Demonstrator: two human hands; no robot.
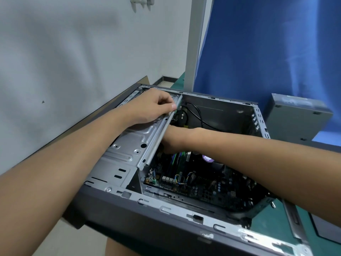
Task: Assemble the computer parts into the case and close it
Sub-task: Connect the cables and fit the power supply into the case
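An open grey computer case (166,209) lies on its side in front of me. Inside it sits a dark motherboard (203,183) with a fan and black cables (195,111). A silver metal drive cage (136,143) spans the case's left part. My left hand (153,106) rests on top of the cage, fingers curled over its far right edge. My right hand (171,139) reaches into the case under the cage's edge; its fingers are hidden there, and what they touch cannot be seen.
A grey boxy part (297,117) stands beyond the case at the right, before a blue curtain (267,52). A green mat (273,224) covers the table. A flat dark panel (328,230) lies at the far right. A white wall runs along the left.
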